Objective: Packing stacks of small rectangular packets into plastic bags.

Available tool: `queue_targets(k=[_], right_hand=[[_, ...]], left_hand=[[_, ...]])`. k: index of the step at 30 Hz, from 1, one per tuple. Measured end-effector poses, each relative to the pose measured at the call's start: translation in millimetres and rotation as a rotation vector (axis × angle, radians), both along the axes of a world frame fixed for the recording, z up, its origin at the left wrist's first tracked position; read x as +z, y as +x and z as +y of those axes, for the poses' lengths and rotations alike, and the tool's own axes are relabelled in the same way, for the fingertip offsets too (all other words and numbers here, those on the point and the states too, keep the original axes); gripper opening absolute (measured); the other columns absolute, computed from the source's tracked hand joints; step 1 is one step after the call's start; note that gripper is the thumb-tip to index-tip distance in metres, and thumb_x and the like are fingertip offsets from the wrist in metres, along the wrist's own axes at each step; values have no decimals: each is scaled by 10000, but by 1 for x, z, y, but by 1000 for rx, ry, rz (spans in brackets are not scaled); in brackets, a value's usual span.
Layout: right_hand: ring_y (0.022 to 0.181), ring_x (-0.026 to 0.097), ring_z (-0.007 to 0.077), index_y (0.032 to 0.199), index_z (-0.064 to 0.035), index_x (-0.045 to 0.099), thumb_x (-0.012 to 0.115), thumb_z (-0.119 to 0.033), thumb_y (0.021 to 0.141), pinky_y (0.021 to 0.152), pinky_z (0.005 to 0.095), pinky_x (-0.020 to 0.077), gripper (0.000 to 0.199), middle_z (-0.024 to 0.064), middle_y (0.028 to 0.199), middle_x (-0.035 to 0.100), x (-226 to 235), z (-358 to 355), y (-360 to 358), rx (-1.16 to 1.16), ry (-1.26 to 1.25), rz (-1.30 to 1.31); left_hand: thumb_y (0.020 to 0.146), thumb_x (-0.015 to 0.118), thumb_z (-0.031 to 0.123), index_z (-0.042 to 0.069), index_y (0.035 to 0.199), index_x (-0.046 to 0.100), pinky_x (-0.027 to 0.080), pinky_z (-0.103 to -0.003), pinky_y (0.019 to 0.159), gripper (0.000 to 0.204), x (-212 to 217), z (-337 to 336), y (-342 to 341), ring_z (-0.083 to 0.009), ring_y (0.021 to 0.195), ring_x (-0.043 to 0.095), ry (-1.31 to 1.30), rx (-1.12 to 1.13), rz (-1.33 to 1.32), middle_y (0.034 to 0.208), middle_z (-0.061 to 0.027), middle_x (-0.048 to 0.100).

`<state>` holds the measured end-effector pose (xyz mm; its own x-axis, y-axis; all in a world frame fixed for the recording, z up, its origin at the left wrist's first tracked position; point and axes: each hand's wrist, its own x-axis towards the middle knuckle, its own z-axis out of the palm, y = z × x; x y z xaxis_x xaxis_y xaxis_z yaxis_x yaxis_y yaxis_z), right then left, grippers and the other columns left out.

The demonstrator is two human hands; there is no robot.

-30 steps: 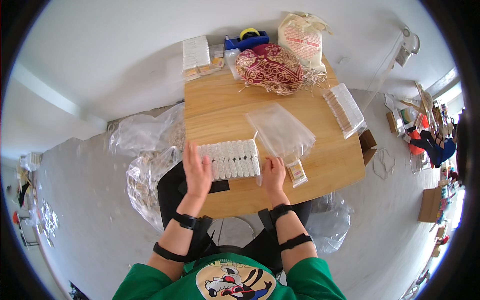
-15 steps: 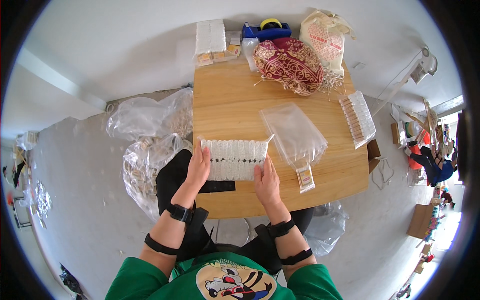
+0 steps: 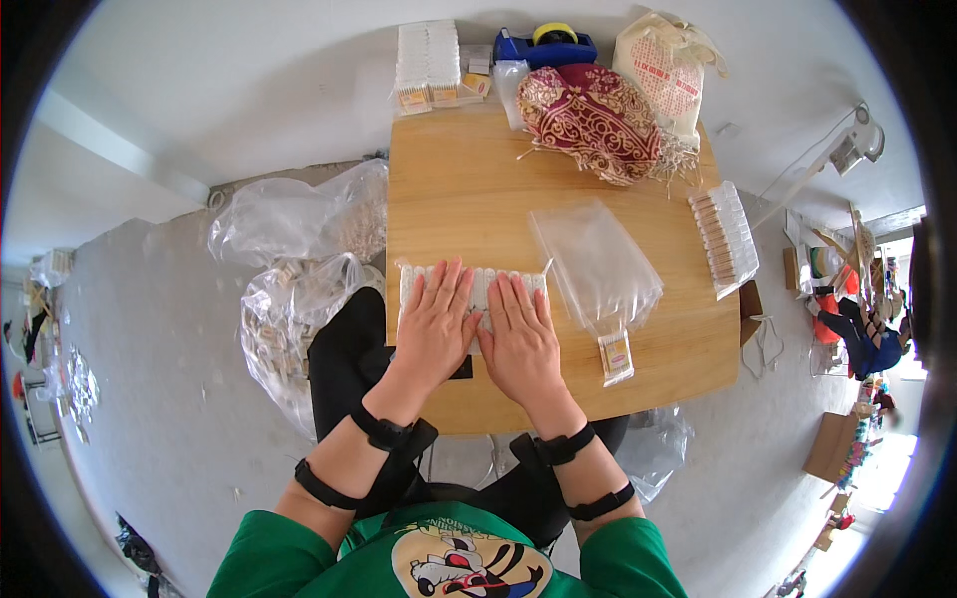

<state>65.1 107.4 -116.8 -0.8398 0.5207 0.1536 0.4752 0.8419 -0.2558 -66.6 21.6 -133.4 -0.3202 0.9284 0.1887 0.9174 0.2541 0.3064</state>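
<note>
A row of small white packets (image 3: 479,282) lies on the wooden table (image 3: 469,189) near its front edge. My left hand (image 3: 437,324) lies flat on the left half of the row, fingers spread. Beside it, my right hand (image 3: 520,334) presses flat on the right half. Neither hand grips anything. A stack of clear plastic bags (image 3: 596,265) lies just right of my right hand, with a small labelled card (image 3: 617,356) at its near end.
At the table's far end sit a red and gold patterned cloth bundle (image 3: 591,118), a blue tape dispenser (image 3: 546,45), a printed sack (image 3: 666,75) and stacked white packets (image 3: 427,62). A packet tray (image 3: 724,237) rests at the right edge. Clear plastic bags (image 3: 294,279) crowd the floor left.
Both hands moved from the two ends of the packet row onto its top, and now lie flat side by side over it.
</note>
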Motion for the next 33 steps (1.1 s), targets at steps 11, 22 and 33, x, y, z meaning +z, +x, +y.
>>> queue_targets(k=[11,22,33], right_hand=[[1379,335,304,1367,35,433,527,-237,899,1137,461,235,549,178,1455,397,-3,-12,-1,-58,-5,-2],[1354,374,267,1378,-13,451,508,-248,907,1130,460,252,529,134,1413,461,-4,7,-11,-38,66,-2],[1379,341,266,1371,-10,452,503,-269,916,1147,450,217,526,130,1447,422,-9,7,-7,-9,62,21]], left_hand=[[910,554,288,83,1376,474,263,-490,1113,516,-2,-5,3,-302,1368,349,21,9,55,1479,-122,376],[930,510,255,85,1358,498,271,-482,1110,461,0,17,-4,-260,1354,373,28,-21,61,1450,-78,425],[938,509,282,111,1389,463,250,-489,1122,484,-7,12,-6,-265,1365,357,43,-50,66,1476,-85,390]])
